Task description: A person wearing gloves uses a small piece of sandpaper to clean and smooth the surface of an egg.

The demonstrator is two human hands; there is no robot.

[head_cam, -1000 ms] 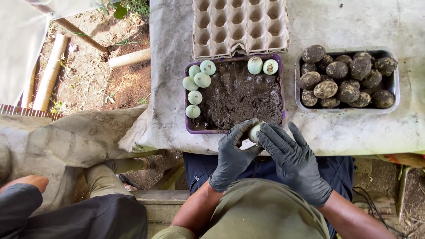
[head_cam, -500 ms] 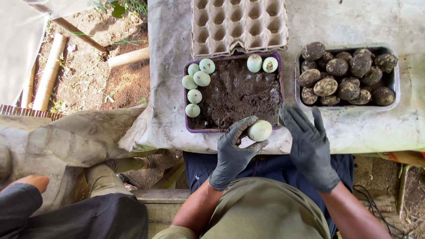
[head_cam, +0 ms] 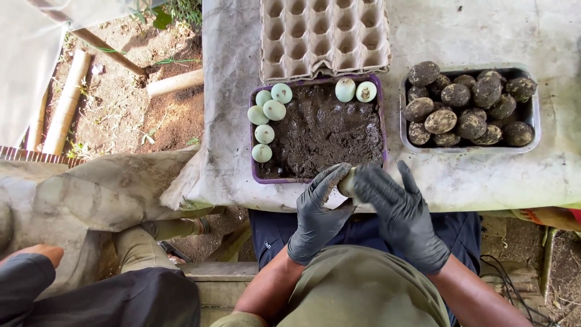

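Head view looks straight down on your two gloved hands at the near edge of the cloth-covered table [head_cam: 484, 175]. Your left hand [head_cam: 318, 212] cups a pale egg [head_cam: 346, 181] from below and from the left, its fingers [head_cam: 330, 175] curled up around the egg's far end, so that hand is closed on the egg. Your right hand [head_cam: 402, 212] lies over the egg from the right, palm down, with the fingers [head_cam: 372, 181] spread across its top; most of the shell is hidden and only a small pale patch shows between the two gloves. Whether the right fingers press the shell or just rest above it, you cannot tell from here.

The egg sits just in front of the near rim of the purple tray [head_cam: 254, 139], which is filled with dark mud [head_cam: 327, 133]. Five pale green eggs [head_cam: 266, 115] lie along the tray's left side and two more [head_cam: 356, 91] at its far edge. To the right stands a metal tray [head_cam: 532, 121] heaped with mud-coated eggs [head_cam: 460, 109]. An empty cardboard egg carton [head_cam: 324, 36] lies beyond the purple tray. At the lower left, another person's hand [head_cam: 39, 251] and dark sleeve [head_cam: 18, 281] show.
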